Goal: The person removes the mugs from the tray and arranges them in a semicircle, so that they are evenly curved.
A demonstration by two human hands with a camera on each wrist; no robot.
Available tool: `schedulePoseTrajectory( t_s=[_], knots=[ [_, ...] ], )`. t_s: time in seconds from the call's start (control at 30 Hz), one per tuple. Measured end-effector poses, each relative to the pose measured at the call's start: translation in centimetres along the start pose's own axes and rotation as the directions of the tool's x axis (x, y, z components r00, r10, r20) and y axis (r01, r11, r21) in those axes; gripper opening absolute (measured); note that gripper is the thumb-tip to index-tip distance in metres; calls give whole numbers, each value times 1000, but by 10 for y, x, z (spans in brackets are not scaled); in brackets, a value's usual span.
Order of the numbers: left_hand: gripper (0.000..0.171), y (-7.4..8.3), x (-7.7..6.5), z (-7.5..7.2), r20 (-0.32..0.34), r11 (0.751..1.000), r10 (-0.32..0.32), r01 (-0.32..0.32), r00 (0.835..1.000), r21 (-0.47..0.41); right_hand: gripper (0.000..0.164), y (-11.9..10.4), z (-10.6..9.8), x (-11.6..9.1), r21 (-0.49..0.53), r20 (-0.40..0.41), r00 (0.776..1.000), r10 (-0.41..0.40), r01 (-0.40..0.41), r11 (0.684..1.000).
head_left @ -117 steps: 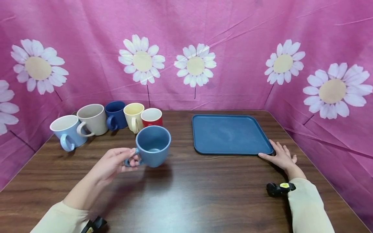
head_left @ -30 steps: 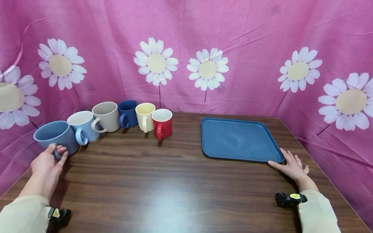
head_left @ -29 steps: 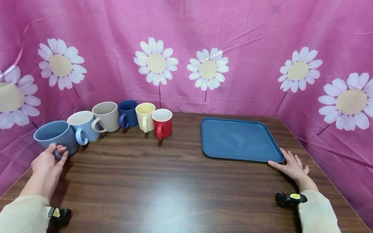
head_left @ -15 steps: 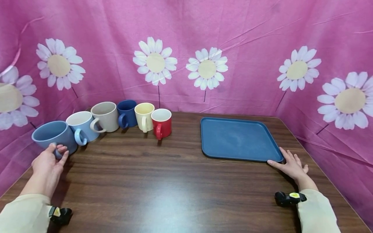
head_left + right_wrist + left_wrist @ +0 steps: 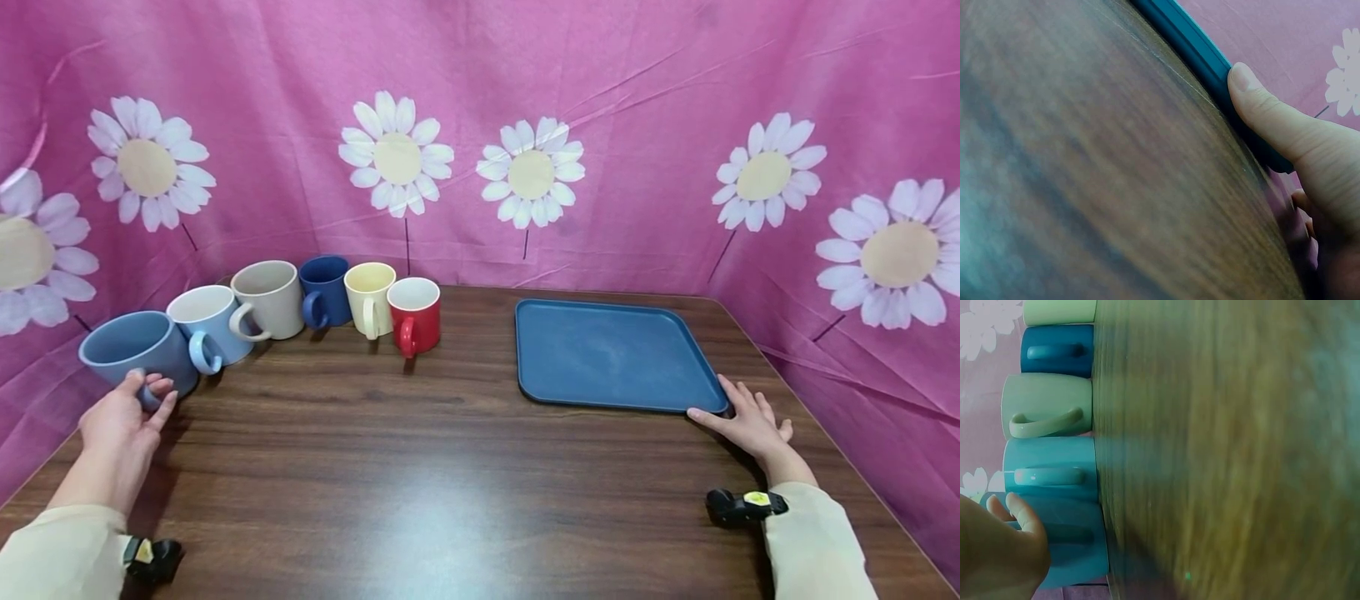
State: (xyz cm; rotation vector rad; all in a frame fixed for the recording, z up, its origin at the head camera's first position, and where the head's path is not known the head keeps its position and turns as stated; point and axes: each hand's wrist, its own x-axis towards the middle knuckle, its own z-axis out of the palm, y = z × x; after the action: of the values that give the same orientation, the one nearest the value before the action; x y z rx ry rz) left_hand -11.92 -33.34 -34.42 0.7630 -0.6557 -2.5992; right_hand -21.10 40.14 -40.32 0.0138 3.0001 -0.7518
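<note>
At the left end of a row of mugs, my left hand (image 5: 120, 425) holds the grey-blue mug (image 5: 135, 337) by its handle, thumb on top and fingertips past it. In the left wrist view this mug (image 5: 1079, 562) stands on the table beside the light blue mug (image 5: 1054, 456). Part of its handle is hidden behind the fingers. On the other side, my right hand (image 5: 750, 425) rests at the near right corner of the blue tray (image 5: 611, 354), fingers spread. Seen from the right wrist, the thumb (image 5: 1266, 109) lies against the tray's edge (image 5: 1191, 53).
Rightward along the row stand a beige mug (image 5: 268, 304), a dark blue mug (image 5: 326, 292), a pale yellow mug (image 5: 370, 298) and a red mug (image 5: 420, 317). A pink flowered cloth (image 5: 465, 233) hangs behind the wooden table (image 5: 450, 467) and at both sides.
Since the oldest frame, my left hand has carried the grey-blue mug from mid-table to the row's left end and set it down. Over the last second both hands stay put; the view shifts slightly.
</note>
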Motion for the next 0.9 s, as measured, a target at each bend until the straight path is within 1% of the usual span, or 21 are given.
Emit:
schedulePoseTrajectory(
  t_s=[0.17, 0.27, 0.43, 0.5, 0.57, 0.63, 0.67, 0.73, 0.77, 0.8, 0.83, 0.87, 0.9],
  knots=[
    [22, 2, 0, -1, -2, 999, 7, -7, 1000, 31, 91, -1, -1, -1, 24, -8, 1000, -4, 4, 1000],
    [21, 4, 4, -4, -4, 999, 5, -5, 1000, 44, 91, -1, 0, -1, 19, -13, 1000, -5, 5, 1000],
    [16, 5, 11, -7, -37, 996, 22, -19, 999, 90, 91, 0, 0, -1, 19, -14, 1000, -3, 3, 1000],
    [16, 5, 10, -7, -42, 995, 20, -16, 999, 102, 91, 0, 0, -1, 21, -14, 1000, -3, 4, 1000],
    [20, 6, 8, -5, -32, 994, 5, -1, 999, 112, 91, -1, 0, -1, 17, -14, 1000, -4, 4, 1000],
    [23, 8, 7, -6, -15, 992, -32, 33, 999, 123, 91, -1, 0, -1, 13, -14, 1000, -3, 4, 1000],
    [24, 10, 9, -8, -9, 988, -43, 44, 999, 149, 91, -2, 0, -1, 13, -13, 1000, -3, 3, 1000],
    [22, 16, 18, -15, 14, 973, -45, 40, 999, 226, 92, -2, 1, -1, 11, -11, 1000, -3, 3, 1000],
    [20, 19, 23, -20, 17, 959, -39, 33, 999, 280, 92, -2, 1, 0, 10, -10, 1000, -4, 4, 1000],
    [18, 23, 30, -26, 30, 939, -17, 6, 999, 343, 92, -3, 1, 0, 14, -8, 1000, -4, 4, 1000],
    [16, 26, 37, -33, 49, 914, 5, -25, 999, 405, 92, -3, 1, 0, 18, -6, 1000, -3, 4, 1000],
    [16, 30, 45, -40, 66, 884, 26, -54, 997, 464, 92, -3, 0, 0, 14, -3, 1000, -4, 4, 1000],
    [16, 34, 49, -46, 91, 851, 49, -90, 995, 518, 92, -3, 0, 0, 10, 1, 1000, -4, 4, 1000]
  ],
)
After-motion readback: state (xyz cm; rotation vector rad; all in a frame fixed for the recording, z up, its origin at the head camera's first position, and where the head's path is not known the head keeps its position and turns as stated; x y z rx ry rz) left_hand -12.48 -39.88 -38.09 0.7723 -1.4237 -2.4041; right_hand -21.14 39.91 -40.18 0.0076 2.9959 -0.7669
